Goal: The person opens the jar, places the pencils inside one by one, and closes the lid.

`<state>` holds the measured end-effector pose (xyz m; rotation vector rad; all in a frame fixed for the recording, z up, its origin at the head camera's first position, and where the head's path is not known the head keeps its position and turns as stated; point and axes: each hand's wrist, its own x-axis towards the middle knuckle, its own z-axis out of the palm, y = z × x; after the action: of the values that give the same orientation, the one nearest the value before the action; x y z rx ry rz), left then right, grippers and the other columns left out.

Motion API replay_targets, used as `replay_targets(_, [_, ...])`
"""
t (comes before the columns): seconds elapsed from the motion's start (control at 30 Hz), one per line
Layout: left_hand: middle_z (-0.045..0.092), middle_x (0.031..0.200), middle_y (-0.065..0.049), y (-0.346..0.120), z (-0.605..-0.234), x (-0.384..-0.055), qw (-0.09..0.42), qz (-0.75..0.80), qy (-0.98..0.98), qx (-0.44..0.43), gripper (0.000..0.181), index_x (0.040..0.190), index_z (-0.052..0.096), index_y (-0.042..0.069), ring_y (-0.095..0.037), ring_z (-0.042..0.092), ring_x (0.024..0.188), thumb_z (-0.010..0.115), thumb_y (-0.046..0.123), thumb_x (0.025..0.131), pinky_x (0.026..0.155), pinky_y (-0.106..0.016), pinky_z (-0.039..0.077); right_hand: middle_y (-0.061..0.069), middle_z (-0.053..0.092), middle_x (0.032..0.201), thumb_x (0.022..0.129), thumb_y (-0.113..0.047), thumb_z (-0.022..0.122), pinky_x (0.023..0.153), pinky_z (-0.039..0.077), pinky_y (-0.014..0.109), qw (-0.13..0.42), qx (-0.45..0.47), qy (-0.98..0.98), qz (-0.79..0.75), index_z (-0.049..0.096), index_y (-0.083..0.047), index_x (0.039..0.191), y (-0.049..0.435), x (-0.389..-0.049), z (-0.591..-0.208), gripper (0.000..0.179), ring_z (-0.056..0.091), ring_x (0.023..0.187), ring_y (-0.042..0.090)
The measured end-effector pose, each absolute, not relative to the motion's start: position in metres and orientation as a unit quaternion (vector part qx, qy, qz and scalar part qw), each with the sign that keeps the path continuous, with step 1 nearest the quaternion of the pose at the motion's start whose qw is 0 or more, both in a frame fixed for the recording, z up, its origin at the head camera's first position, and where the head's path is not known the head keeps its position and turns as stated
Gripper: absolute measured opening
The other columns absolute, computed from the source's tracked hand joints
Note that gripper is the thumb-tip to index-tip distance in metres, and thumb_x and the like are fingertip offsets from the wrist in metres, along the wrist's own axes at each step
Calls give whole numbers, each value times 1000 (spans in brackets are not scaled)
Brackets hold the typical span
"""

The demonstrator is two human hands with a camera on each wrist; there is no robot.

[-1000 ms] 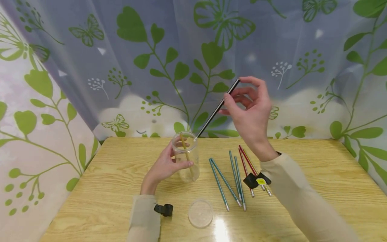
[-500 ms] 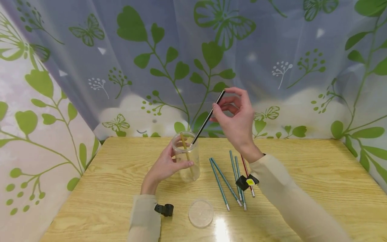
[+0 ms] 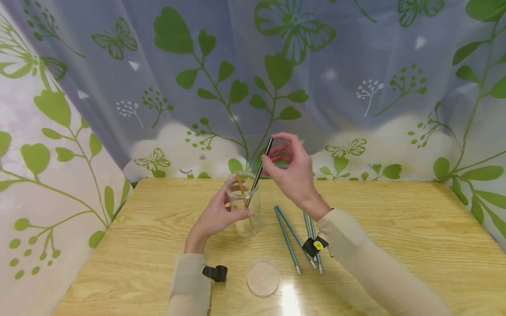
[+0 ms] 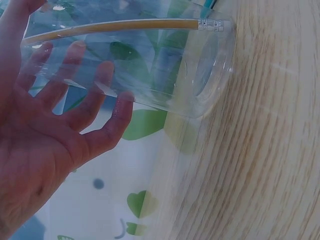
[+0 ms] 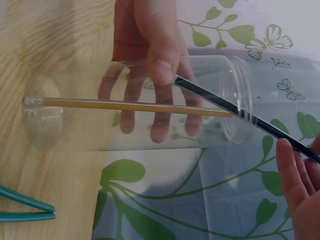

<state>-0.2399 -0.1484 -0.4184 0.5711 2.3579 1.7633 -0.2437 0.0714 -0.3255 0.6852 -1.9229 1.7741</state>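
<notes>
My left hand (image 3: pixel 213 217) grips a clear jar (image 3: pixel 257 223) around its side, thumb in front and fingers behind. The jar stands upright on the table, its mouth uncovered. Inside leans a yellow pencil (image 5: pixel 125 105), its eraser end at the jar's bottom, as the left wrist view also shows. My right hand (image 3: pixel 294 173) pinches a black pencil (image 3: pixel 258 173) with a pale stripe near its upper end. That pencil slants through the mouth, its lower end inside the jar, above the bottom. In the left wrist view, my left fingers (image 4: pixel 102 75) curve against the clear wall.
Several teal pencils (image 3: pixel 286 239) lie right of the jar, partly under my right forearm (image 3: pixel 367 250). A round clear lid (image 3: pixel 262 279) lies flat in front of the jar. A patterned curtain (image 3: pixel 197 109) hangs behind the wooden table (image 3: pixel 150 228).
My right hand has moved down and left, lowering the black pencil from the jar's rim into it. My right arm now covers the red and yellow pencils on the table. The left hand stays put.
</notes>
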Motion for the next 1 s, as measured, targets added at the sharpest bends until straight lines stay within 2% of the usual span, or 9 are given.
replay_targets(0.17, [51, 148, -8, -148, -418, -239, 74, 590, 782, 188, 92, 156, 30, 42, -30, 55, 133, 85, 20, 85, 103, -49, 52, 18, 67, 97, 93, 3, 68, 67, 64, 43, 179, 249, -714, 629, 56, -3, 128, 70, -242, -333, 38, 69, 77, 9])
replay_targets(0.37, [52, 147, -4, -148, -417, -240, 73, 588, 783, 189, 93, 156, 29, 43, -30, 54, 134, 85, 20, 85, 104, -52, 51, 11, 73, 94, 95, -6, 69, 71, 60, 28, 174, 241, -755, 585, 61, -7, 117, 71, -243, -342, 23, 69, 82, 12])
replay_targets(0.43, [52, 147, -3, -147, -417, -240, 74, 588, 783, 189, 93, 156, 29, 42, -30, 54, 134, 84, 20, 85, 103, -51, 52, 9, 73, 95, 96, -8, 70, 74, 59, 28, 171, 242, -762, 576, 63, -8, 115, 71, -242, -344, 21, 69, 86, 16])
replay_targets(0.67, [50, 150, -9, -148, -417, -241, 75, 588, 781, 195, 92, 159, 28, 35, -31, 54, 134, 83, 19, 87, 102, -51, 52, 7, 75, 100, 96, -12, 72, 79, 62, 34, 147, 264, -772, 559, 66, -11, 111, 72, -240, -353, 17, 73, 90, 21])
replay_targets(0.8, [48, 151, -12, -148, -418, -241, 77, 588, 781, 194, 91, 157, 29, 39, -31, 53, 134, 83, 20, 87, 104, -52, 51, 7, 76, 100, 95, -12, 73, 81, 62, 36, 146, 277, -777, 546, 67, -10, 110, 72, -239, -356, 16, 75, 90, 22])
replay_targets(1.0, [48, 149, -5, -148, -418, -240, 77, 583, 789, 181, 92, 156, 29, 42, -31, 53, 135, 84, 22, 86, 104, -51, 51, 3, 76, 97, 95, -13, 73, 90, 60, 41, 140, 300, -789, 519, 68, -8, 107, 70, -239, -356, 14, 73, 94, 18])
